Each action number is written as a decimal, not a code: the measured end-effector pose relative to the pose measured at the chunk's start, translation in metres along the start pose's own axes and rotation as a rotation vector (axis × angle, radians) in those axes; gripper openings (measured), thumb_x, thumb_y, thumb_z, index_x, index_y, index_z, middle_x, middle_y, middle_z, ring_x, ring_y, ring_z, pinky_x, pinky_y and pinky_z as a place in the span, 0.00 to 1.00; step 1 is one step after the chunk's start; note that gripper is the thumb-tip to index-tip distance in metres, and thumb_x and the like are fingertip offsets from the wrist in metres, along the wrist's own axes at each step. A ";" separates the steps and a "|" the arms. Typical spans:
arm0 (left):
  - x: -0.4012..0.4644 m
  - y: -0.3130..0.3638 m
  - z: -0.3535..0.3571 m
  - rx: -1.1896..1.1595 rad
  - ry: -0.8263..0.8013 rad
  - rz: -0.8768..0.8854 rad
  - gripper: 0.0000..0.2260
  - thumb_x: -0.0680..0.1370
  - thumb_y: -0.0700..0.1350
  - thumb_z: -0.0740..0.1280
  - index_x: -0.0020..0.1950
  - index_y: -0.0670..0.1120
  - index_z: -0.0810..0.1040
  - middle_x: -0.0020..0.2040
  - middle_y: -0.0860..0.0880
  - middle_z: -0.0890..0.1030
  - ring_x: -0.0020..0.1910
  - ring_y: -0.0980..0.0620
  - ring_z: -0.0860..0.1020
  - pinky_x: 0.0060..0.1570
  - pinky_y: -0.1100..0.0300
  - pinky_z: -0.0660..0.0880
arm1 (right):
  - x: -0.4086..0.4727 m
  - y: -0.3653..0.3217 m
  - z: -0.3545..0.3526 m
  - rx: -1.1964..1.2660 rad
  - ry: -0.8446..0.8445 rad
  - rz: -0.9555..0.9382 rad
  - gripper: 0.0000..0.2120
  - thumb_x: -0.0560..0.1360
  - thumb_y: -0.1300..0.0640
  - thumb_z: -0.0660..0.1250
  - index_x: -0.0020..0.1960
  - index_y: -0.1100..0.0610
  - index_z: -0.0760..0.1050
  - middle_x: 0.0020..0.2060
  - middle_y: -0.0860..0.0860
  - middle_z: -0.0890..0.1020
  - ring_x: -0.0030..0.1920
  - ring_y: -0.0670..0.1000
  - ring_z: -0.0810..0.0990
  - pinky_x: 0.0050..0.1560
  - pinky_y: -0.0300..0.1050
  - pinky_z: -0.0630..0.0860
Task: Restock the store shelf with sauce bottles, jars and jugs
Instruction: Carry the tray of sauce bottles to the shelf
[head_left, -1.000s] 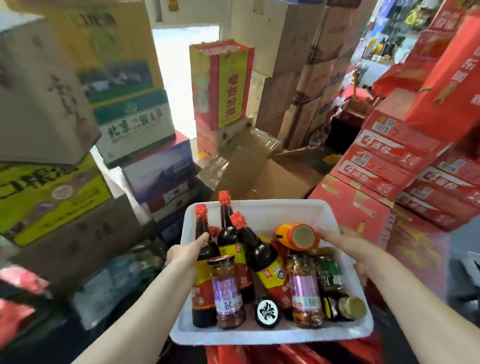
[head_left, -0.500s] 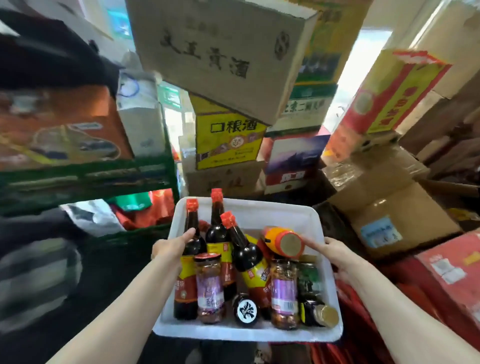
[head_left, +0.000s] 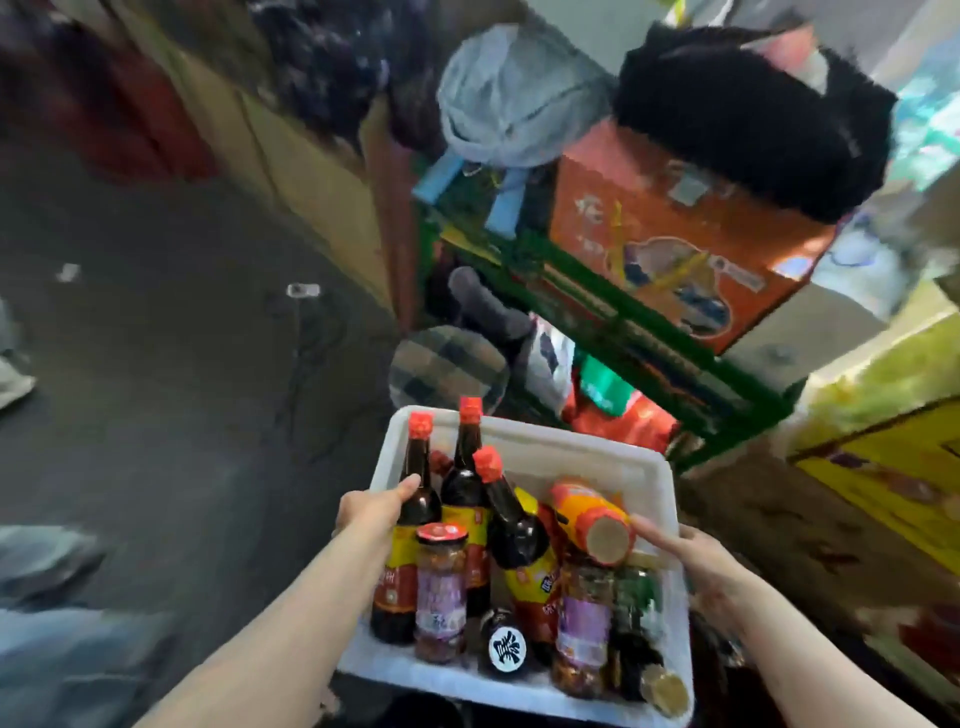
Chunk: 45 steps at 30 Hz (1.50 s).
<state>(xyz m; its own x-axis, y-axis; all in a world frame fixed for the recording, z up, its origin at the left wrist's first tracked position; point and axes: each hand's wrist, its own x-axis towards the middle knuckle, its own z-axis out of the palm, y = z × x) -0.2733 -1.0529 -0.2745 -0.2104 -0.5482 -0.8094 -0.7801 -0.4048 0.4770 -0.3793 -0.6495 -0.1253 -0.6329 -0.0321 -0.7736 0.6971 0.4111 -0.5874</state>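
A dark floor (head_left: 171, 364) lies beside a green rack (head_left: 623, 317) holding an orange carton (head_left: 675, 234).

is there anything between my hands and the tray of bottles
No. Both hands are already on the white tray: the left hand grips its left rim beside a dark sauce bottle, and the right hand holds the right rim by the orange bottle. No shelf is clearly visible.

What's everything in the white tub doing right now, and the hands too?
White plastic tub: carried, full.
Three red-capped dark sauce bottles: upright, capped.
Orange bottle: lying tipped.
Red-lidded glass jar: upright, lidded.
Left hand: grips tub rim.
Right hand: holds tub's other side.
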 end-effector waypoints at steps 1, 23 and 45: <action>0.012 -0.010 -0.013 -0.059 0.034 -0.020 0.53 0.29 0.75 0.73 0.45 0.43 0.81 0.43 0.43 0.84 0.42 0.39 0.83 0.45 0.42 0.81 | 0.013 -0.015 0.012 -0.055 -0.028 -0.004 0.40 0.54 0.36 0.85 0.58 0.58 0.81 0.48 0.57 0.87 0.49 0.59 0.86 0.57 0.61 0.81; 0.037 -0.029 -0.201 -0.834 0.361 -0.202 0.60 0.38 0.59 0.84 0.64 0.36 0.69 0.61 0.38 0.78 0.56 0.35 0.79 0.55 0.35 0.76 | 0.112 -0.217 0.303 -0.644 -0.530 -0.115 0.51 0.46 0.34 0.85 0.63 0.55 0.75 0.52 0.56 0.86 0.51 0.58 0.86 0.55 0.61 0.82; 0.183 0.293 -0.361 -0.777 0.499 -0.206 0.33 0.69 0.47 0.79 0.66 0.35 0.69 0.64 0.37 0.75 0.61 0.37 0.76 0.47 0.50 0.72 | 0.223 -0.505 0.586 -0.634 -0.616 -0.240 0.39 0.58 0.41 0.84 0.63 0.55 0.76 0.51 0.53 0.86 0.50 0.54 0.86 0.41 0.47 0.82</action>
<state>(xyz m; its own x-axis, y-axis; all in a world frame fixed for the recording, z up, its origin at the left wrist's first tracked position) -0.3279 -1.5360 -0.1591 0.3039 -0.5888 -0.7490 -0.1250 -0.8040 0.5813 -0.6750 -1.3985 -0.1401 -0.3183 -0.5868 -0.7445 0.1398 0.7478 -0.6491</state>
